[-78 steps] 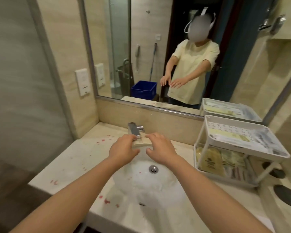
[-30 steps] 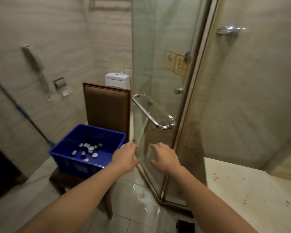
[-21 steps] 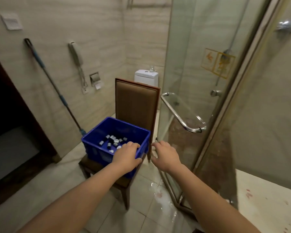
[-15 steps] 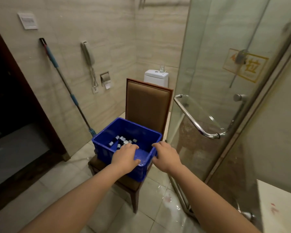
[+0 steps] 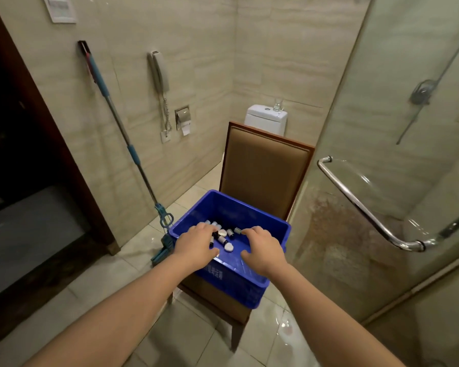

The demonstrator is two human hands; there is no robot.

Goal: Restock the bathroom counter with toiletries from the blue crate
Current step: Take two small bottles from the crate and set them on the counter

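Blue crate (image 5: 239,284) sits on a chair (image 5: 265,173), with small bottles (image 5: 224,235) inside. Both hands are over the crate. The left hand (image 5: 196,245) bends its fingers down onto the bottles; I cannot tell if it holds one. The right hand (image 5: 263,250) is spread loose and holds nothing. A mop (image 5: 122,139) leans on the wall to the left.

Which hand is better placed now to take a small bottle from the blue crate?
Probably the left hand: its fingers lie over the small bottles in the blue crate. The right hand hovers beside the pile, toward the crate's right wall.
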